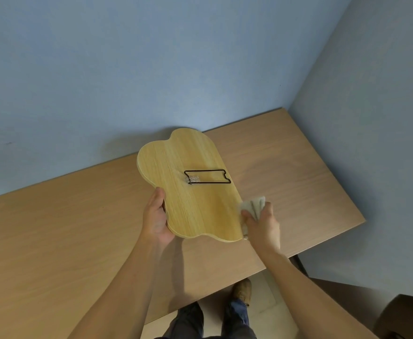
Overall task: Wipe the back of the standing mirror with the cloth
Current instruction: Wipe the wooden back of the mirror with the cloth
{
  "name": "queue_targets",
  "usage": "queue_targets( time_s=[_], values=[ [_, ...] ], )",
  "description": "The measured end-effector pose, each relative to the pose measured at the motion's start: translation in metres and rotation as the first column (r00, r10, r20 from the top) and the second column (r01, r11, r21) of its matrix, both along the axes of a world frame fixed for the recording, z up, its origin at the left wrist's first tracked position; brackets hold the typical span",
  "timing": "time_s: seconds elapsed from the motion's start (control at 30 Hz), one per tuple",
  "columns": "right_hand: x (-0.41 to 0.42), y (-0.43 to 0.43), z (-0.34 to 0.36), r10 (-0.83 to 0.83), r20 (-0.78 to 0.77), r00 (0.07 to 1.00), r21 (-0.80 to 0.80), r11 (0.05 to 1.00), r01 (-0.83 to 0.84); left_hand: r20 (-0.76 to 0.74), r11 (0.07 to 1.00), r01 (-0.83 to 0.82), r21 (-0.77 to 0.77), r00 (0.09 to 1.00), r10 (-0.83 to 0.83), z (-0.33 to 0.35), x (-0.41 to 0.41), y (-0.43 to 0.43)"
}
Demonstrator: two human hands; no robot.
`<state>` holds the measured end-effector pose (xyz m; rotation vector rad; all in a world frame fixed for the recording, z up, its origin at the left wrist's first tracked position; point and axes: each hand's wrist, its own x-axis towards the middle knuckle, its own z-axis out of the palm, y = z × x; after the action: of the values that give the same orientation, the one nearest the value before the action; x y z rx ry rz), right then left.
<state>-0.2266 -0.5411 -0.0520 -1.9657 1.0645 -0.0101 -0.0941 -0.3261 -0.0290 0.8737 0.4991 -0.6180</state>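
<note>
The standing mirror (188, 182) is held above the table with its wavy-edged wooden back facing me; a black wire stand (208, 176) lies folded flat on it. My left hand (157, 216) grips the mirror's lower left edge, thumb on the back. My right hand (261, 223) holds a folded pale cloth (253, 205) pressed against the mirror's lower right edge. The glass side is hidden.
A light wooden table (54, 241) runs under the mirror, pushed against a blue wall (151, 69) at the back, with its right end near the side wall. A dark chair or stool (401, 316) stands at the lower right. My legs and shoes show below the table's front edge.
</note>
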Motion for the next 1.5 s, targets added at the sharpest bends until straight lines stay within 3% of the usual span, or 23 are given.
queue_targets(
  time_s=[0.1,0.23,0.33,0.47,0.67,0.73,0.8,0.87,1.0,1.23,1.33,1.5],
  values=[
    [0.021,0.053,0.026,0.089,0.201,0.975,0.207,0.970,-0.131,-0.029,1.000,-0.020,-0.017,0.999,0.020,-0.001,-0.001,-0.002],
    [0.038,0.111,0.035,0.333,0.267,0.904,0.098,0.924,-0.370,-0.058,0.999,-0.018,-0.044,0.998,0.015,0.003,-0.002,-0.004],
    [0.034,0.092,0.018,0.337,0.185,0.923,-0.004,0.940,-0.342,-0.023,1.000,-0.011,-0.010,1.000,0.011,0.003,-0.001,-0.003],
    [0.012,0.028,-0.018,0.177,-0.014,0.984,-0.073,0.981,-0.177,0.008,0.999,-0.016,0.029,1.000,0.016,0.002,0.000,-0.003],
    [0.004,-0.030,-0.035,0.003,-0.211,0.977,-0.223,0.973,-0.051,0.027,1.000,-0.014,0.009,1.000,0.014,0.005,-0.001,-0.004],
    [0.018,-0.020,-0.020,-0.027,-0.138,0.990,-0.225,0.974,-0.004,0.015,1.000,-0.018,0.006,1.000,0.018,0.006,-0.001,-0.005],
    [0.039,0.012,0.007,0.025,0.007,1.000,-0.088,0.996,-0.025,0.002,1.000,-0.021,0.005,1.000,0.021,0.007,0.000,-0.006],
    [0.060,0.056,0.032,0.142,0.151,0.978,0.062,0.986,-0.153,0.007,1.000,-0.026,-0.008,1.000,0.026,0.008,0.000,-0.006],
    [0.084,0.111,0.049,0.345,0.261,0.902,0.010,0.933,-0.360,-0.009,0.999,-0.007,-0.045,1.000,0.007,0.009,0.001,-0.004],
    [0.077,0.055,0.008,0.404,0.141,0.904,-0.183,0.908,-0.378,0.025,0.995,-0.011,-0.101,1.000,0.014,-0.002,-0.003,-0.003],
    [0.072,0.026,-0.013,0.281,0.046,0.959,-0.121,0.954,-0.274,0.023,0.994,-0.035,-0.107,0.999,0.037,-0.007,-0.005,-0.003],
    [0.065,-0.026,-0.038,0.086,-0.163,0.983,-0.196,0.974,-0.118,0.029,0.993,-0.045,-0.108,0.998,0.049,-0.007,-0.004,-0.004]
  ],
)
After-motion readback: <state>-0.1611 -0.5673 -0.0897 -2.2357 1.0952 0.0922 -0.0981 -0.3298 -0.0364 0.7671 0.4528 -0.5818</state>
